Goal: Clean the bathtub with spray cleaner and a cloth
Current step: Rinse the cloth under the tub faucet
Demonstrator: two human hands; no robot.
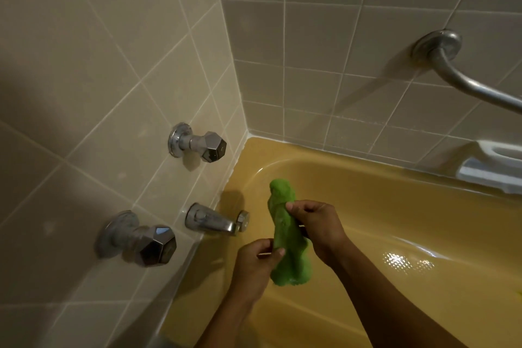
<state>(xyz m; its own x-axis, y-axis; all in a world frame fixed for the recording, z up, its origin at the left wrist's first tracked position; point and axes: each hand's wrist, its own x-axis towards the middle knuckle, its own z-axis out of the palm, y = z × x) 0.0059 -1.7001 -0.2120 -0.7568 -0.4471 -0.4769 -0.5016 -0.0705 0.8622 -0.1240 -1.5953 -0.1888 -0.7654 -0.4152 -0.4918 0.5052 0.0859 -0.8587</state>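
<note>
A green cloth [288, 234], rolled into a long bundle, hangs over the inside of the yellow bathtub [381, 206] near its tap end. My left hand [255, 265] grips the bundle's lower part, thumb and fingers curled on it. My right hand [316, 229] grips the middle of the bundle from the right side. The cloth's top end sticks up free above my right hand. No spray cleaner is in view.
A chrome spout [217, 220] and two faceted chrome tap handles [197, 143] [141, 239] stick out of the tiled wall on the left. A metal grab bar [457, 70] runs along the back wall at upper right. A white soap dish [494, 167] sits above the tub rim.
</note>
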